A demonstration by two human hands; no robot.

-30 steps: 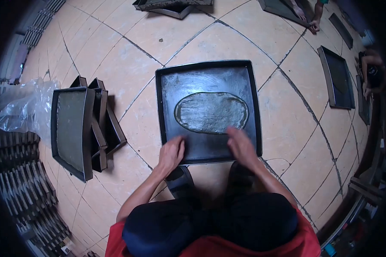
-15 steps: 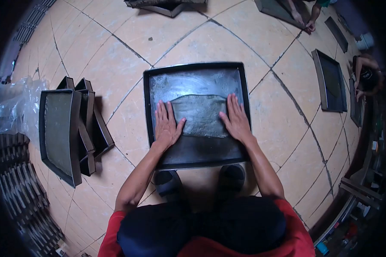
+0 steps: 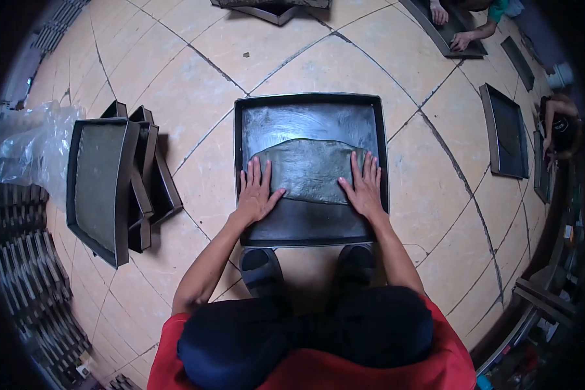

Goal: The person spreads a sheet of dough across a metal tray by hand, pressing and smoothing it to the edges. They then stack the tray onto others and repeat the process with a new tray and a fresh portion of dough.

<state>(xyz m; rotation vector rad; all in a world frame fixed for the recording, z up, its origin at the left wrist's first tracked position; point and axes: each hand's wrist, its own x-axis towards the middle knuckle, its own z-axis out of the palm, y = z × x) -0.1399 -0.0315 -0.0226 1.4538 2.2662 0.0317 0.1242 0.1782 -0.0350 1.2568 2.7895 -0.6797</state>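
Observation:
A slab of dark green-grey dough (image 3: 311, 172) lies across the middle of a square metal baking tray (image 3: 305, 233) on the floor in front of my feet. My left hand (image 3: 256, 195) rests flat on the slab's left end, its fingers stretched out toward the far side. At the right end my right hand (image 3: 365, 185) presses down the same way, fingers extended and thumb pointing inward. The bare tray bottom shows beyond the slab and on the near side of it.
To the left stands a stack of trays (image 3: 102, 188), the top one filled with a grey-green layer, beside clear plastic sheeting (image 3: 29, 146). Another filled tray (image 3: 504, 133) lies at the right. Two co-workers handle trays at the upper right and far right. My shoes (image 3: 261, 268) are at the tray's near edge.
The slab looks wider, reaching closer to both tray sides. My hands stay flat on its ends. The whole view has shifted slightly. The upper-right co-worker's hands have moved apart.

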